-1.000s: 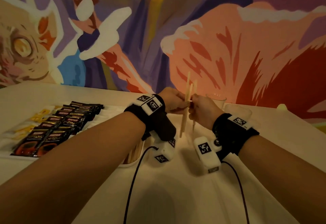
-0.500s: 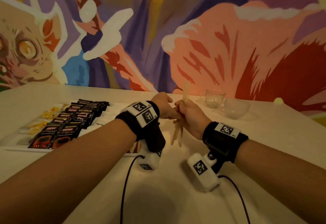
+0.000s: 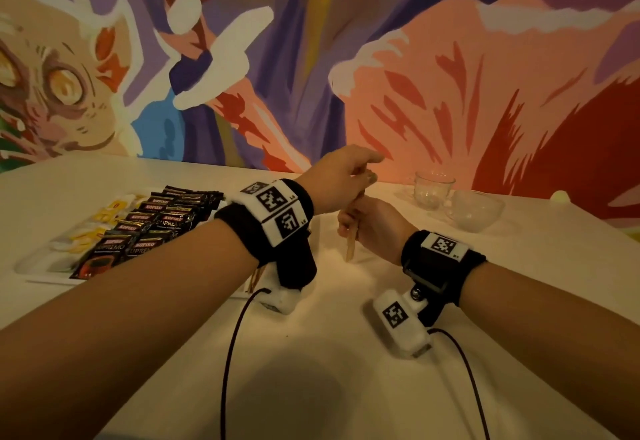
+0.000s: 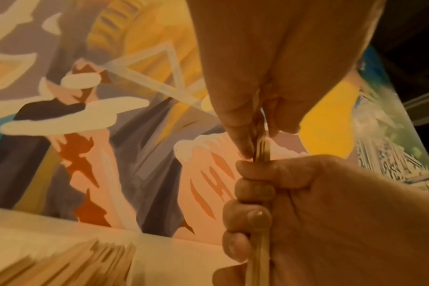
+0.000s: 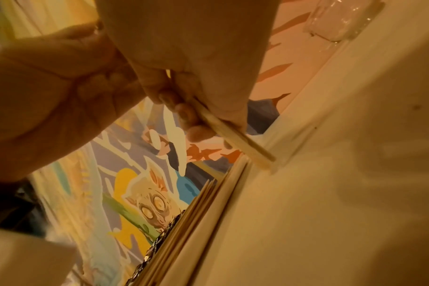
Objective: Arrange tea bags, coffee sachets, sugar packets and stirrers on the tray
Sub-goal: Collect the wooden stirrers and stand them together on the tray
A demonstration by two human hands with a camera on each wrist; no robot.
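Bench (image 3: 311,353) under both arms, tray (image 3: 38,268) at left packed with sachets (image 3: 138,228), right hand (image 3: 372,223) fisted round upright stirrers (image 3: 350,249) above the bench, left hand (image 3: 337,179) pinching their tops

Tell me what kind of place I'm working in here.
Probably a café or hospitality corner: a painted mural fills the wall behind a pale table holding a tray of coffee sachets and glass cups.

Head view looks forward and down over both forearms at frame centre; both wrist views look up, close, sharing the stirrers (image 4: 260,152) and mural (image 3: 415,58).
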